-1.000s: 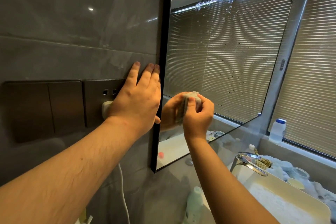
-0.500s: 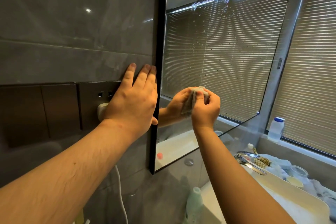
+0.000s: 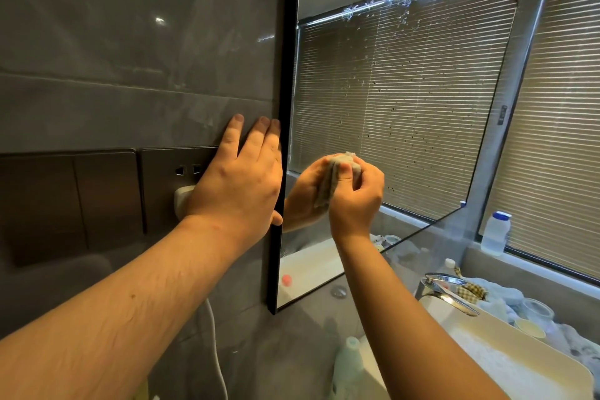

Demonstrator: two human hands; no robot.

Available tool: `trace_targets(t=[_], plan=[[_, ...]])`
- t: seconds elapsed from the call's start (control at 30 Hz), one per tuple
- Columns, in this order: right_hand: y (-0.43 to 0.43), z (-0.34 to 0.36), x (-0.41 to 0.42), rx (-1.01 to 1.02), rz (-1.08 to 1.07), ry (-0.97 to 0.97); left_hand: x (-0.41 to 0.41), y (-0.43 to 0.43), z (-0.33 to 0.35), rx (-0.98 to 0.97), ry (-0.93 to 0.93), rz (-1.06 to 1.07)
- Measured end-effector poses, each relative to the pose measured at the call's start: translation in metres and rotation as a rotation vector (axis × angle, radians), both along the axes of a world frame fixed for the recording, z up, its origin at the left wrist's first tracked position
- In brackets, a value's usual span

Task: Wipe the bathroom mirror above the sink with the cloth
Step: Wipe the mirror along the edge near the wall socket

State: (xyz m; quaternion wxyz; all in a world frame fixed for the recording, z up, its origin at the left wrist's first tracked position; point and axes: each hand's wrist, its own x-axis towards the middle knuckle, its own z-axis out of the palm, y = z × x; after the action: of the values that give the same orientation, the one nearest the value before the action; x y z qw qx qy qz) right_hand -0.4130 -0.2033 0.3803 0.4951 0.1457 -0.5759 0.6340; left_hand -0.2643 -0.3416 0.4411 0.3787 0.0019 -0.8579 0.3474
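Observation:
The black-framed mirror (image 3: 406, 91) hangs on the grey tiled wall and reflects slatted blinds; water drops and smears dot its upper part. My right hand (image 3: 357, 201) is bunched around a small pale cloth (image 3: 352, 162) and presses it against the glass near the mirror's lower left. My left hand (image 3: 240, 182) lies flat on the wall tile just left of the frame, fingers spread, thumb against the frame edge, partly over a wall socket plate (image 3: 172, 178).
A white sink (image 3: 506, 364) with a chrome tap (image 3: 448, 292) sits at lower right. A white bottle with a blue cap (image 3: 495, 232) stands on the window ledge. Cups and cloths crowd the counter behind the sink. A pale green bottle (image 3: 349, 367) stands below the mirror. A white plug and cable hang from the socket.
My right hand with the cloth has slid a little up and to the right on the glass. My left hand has stayed flat on the wall.

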Motion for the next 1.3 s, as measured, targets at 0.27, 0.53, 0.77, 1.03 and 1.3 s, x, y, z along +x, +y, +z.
trace_targets(t=[0.27,0.53,0.77,1.03,1.3], plan=[[-0.039,-0.014,0.042,0.210,0.047,0.261,0.000,0.001,-0.001,-0.001,0.028,-0.016],[-0.046,-0.017,0.045,0.246,0.036,0.330,-0.001,0.002,-0.002,0.015,0.053,-0.029],[-0.049,0.038,0.043,0.110,0.038,0.342,-0.001,0.002,-0.001,0.043,0.026,-0.031],[-0.017,0.031,0.018,0.104,0.034,0.184,0.000,0.001,0.001,0.032,-0.010,-0.007],[-0.013,0.005,0.029,0.116,0.087,0.166,-0.002,0.000,0.021,0.048,0.055,0.060]])
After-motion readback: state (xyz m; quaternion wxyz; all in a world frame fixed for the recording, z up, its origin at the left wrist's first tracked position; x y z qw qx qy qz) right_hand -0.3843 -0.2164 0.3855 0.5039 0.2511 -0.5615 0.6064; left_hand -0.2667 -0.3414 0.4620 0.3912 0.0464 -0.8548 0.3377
